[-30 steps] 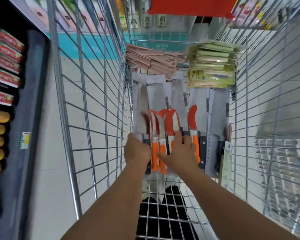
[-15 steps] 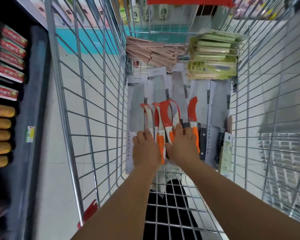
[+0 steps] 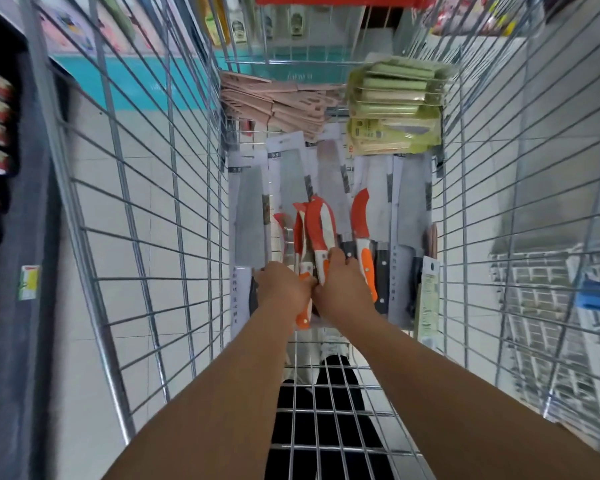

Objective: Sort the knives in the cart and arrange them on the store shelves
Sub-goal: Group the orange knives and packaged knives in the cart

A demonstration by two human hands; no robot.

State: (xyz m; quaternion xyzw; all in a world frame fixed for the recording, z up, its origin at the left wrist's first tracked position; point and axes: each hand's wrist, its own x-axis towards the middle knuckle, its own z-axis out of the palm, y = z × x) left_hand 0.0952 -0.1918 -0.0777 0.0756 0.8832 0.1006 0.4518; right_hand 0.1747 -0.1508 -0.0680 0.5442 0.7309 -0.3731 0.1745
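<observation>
Both my hands reach down into the wire shopping cart (image 3: 146, 216). My left hand (image 3: 282, 289) grips the handles of a bunch of orange-and-white knives (image 3: 302, 237), an orange handle end poking out below it. My right hand (image 3: 343, 289) holds another orange knife (image 3: 321, 230) with a red blade cover, pressed against the bunch. One more orange knife (image 3: 362, 233) lies to the right on the cart floor. Cleavers on white cards (image 3: 250, 216) lie flat beneath, some with black handles (image 3: 381, 271).
At the cart's far end sit a stack of pink knife packs (image 3: 284, 102) and a stack of green knife packs (image 3: 392, 109). A dark store shelf (image 3: 18, 237) with red and yellow goods runs along the left. My shoes show through the cart floor.
The orange knives have been drawn together into a tighter bunch between my hands. The left hand has closed round their handles and moved toward the right hand.
</observation>
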